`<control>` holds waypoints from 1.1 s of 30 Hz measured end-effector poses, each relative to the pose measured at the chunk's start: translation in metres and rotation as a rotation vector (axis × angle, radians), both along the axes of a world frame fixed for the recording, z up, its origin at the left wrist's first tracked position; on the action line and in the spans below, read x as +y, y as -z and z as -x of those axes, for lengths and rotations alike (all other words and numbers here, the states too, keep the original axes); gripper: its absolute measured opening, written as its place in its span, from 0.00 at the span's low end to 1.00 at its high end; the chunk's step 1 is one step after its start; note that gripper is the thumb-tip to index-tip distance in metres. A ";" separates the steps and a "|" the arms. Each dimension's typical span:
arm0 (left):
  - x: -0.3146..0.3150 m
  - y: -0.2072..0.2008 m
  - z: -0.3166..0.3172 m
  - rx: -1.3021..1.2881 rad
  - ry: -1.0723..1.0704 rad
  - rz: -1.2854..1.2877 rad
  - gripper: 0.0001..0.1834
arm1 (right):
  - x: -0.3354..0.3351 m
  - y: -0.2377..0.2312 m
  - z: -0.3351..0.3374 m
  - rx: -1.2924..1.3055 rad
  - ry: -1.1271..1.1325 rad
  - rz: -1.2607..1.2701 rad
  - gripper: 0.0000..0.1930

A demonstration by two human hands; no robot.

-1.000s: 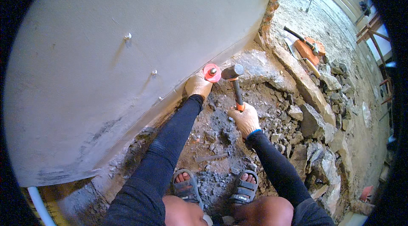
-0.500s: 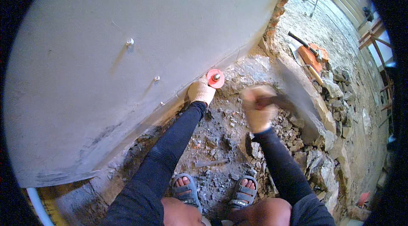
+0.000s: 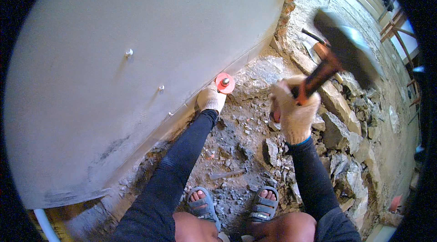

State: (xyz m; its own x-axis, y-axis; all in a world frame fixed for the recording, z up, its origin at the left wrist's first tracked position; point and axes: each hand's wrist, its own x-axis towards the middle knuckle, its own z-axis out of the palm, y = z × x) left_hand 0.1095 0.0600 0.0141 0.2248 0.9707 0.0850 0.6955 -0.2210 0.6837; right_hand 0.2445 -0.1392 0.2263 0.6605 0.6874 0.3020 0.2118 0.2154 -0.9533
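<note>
My left hand (image 3: 210,98), in a pale knit glove, is closed around a chisel (image 3: 225,83) at the foot of the wall. A round red guard and the chisel's rounded metal end show above the fist; its shaft and tip are hidden. To the right, my gloved right hand (image 3: 297,114) grips a hammer (image 3: 348,46) by its black and orange handle. The big hammer head is raised beyond the hand, up and to the right, and blurred by motion. Hammer and chisel are apart.
A grey wall (image 3: 136,105) with small white fittings rises on the left. Broken stones (image 3: 336,132) are piled at right. A second hammer (image 3: 314,36) lies by an orange brick (image 3: 321,50), partly behind the raised hammer. Loose rubble and a flat strip (image 3: 226,174) lie near my sandalled feet.
My right hand has moved right with the hammer, whose head has swung up and away from the chisel. My left hand keeps its hold by the wall; the view has shifted slightly.
</note>
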 end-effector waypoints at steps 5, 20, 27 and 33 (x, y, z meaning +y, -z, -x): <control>-0.005 -0.008 0.003 0.049 -0.011 -0.018 0.23 | 0.023 0.060 0.007 -0.075 0.012 0.001 0.09; -0.001 0.007 0.004 0.104 -0.004 -0.043 0.23 | -0.002 0.051 -0.013 -0.129 -0.032 0.281 0.13; -0.009 -0.016 0.006 0.224 0.044 -0.041 0.23 | 0.038 0.110 0.000 -0.393 -0.181 0.520 0.13; -0.015 -0.022 0.009 0.052 0.043 0.004 0.25 | -0.018 0.156 0.012 -0.231 -0.349 0.858 0.16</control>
